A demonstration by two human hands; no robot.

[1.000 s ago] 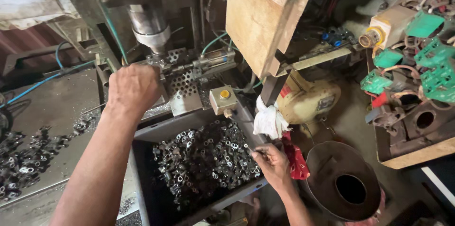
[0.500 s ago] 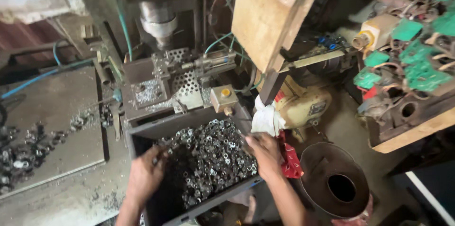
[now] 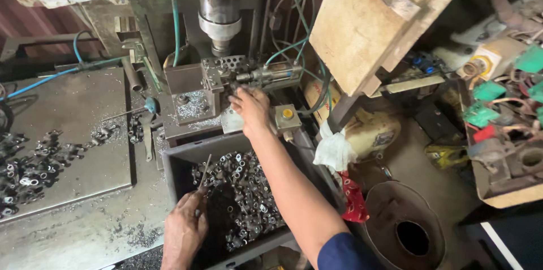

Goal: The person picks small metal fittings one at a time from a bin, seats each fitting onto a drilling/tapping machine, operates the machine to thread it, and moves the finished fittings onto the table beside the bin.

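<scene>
Taking the dark plastic bin (image 3: pixel 180 163) of small metal parts (image 3: pixel 244 202) as the landmark: far to its left, a flat metal table (image 3: pixel 79 117) carries a loose scatter of similar dark parts (image 3: pixel 28 171), and a blue hose (image 3: pixel 39 82) runs across the table's far edge.

At the bin's near left corner the left hand (image 3: pixel 184 230) rests on the rim, its fingers (image 3: pixel 195 205) curled and pinching a thin metal rod (image 3: pixel 203 175) that slants up over the heap of parts inside.

Directly behind the bin stands a press, with a shiny steel ram (image 3: pixel 219 21) hanging above a perforated metal fixture (image 3: pixel 226 72). The right hand (image 3: pixel 251 108) reaches over the bin to that fixture; its fingers (image 3: pixel 240 93) are bunched together at the fixture's front edge, but whether they pinch a part cannot be told. A small box with a yellow button (image 3: pixel 287 114) sits just right of that hand.

Right of the bin hang a white rag (image 3: pixel 335 151) and a red cloth (image 3: pixel 353 199), near a round dark drum (image 3: pixel 404 230) with a hole in its top. Above these leans a wooden board (image 3: pixel 367 21). Farthest right, a crate holds green parts (image 3: pixel 489 103).
</scene>
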